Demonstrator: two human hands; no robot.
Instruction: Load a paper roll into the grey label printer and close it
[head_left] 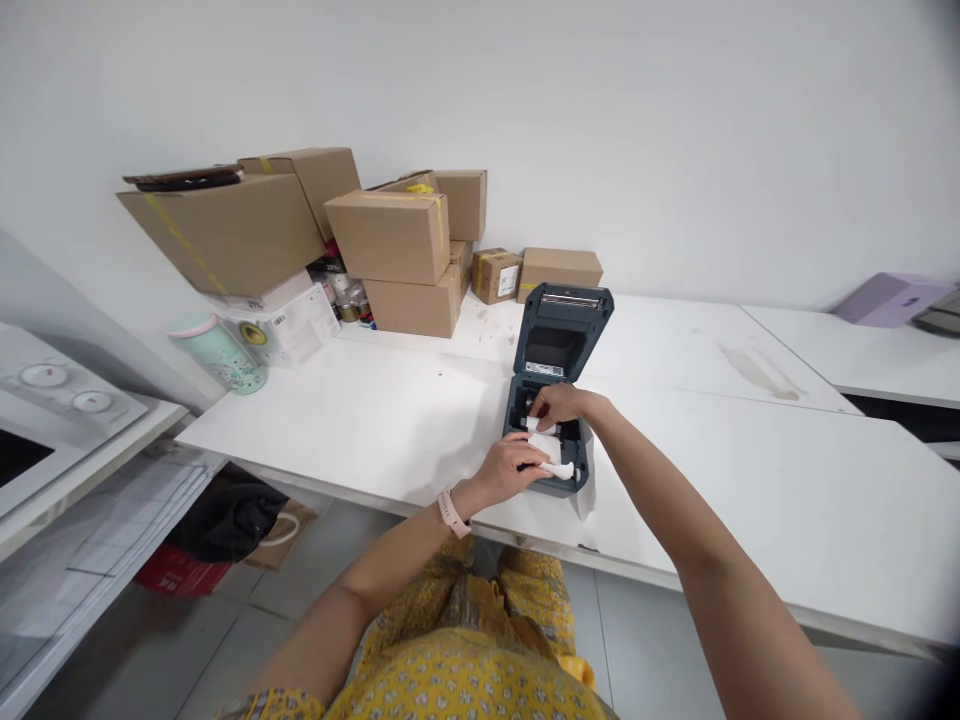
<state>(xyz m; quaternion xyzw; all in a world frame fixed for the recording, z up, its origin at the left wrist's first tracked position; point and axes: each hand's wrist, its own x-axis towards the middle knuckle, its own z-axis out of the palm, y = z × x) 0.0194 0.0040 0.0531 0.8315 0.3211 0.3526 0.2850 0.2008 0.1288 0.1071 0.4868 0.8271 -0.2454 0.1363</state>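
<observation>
Printer (551, 377), under the fingers and near the front edge of the counter (360, 400), stands with its long axis running from that edge toward the wall (675, 130). Its lid (568, 318) is swung up beyond the fingers, tilted back toward the wall and slanting a little rightward. The casing is a dark blue-grey, boxy and open on top; a pale label (544, 368) sits low inside the lid, and white paper (544, 443) lies in the base (514, 405), reaching toward the front edge. The left hand (508, 470) has its fingers bent closed about the paper's near end. The right hand (559, 404) dips into the base from the right, fingers curled at the paper's far part; how firmly they grip cannot be told. The white counter spreads to both sides of the fingers, with greyish marks (761, 372) to the right. Cardboard boxes (390, 238) stand stacked beyond the fingers and to the left, and a mint tumbler (234, 362) farther left. Far to the right of the fingers sits a purple box (892, 300).
</observation>
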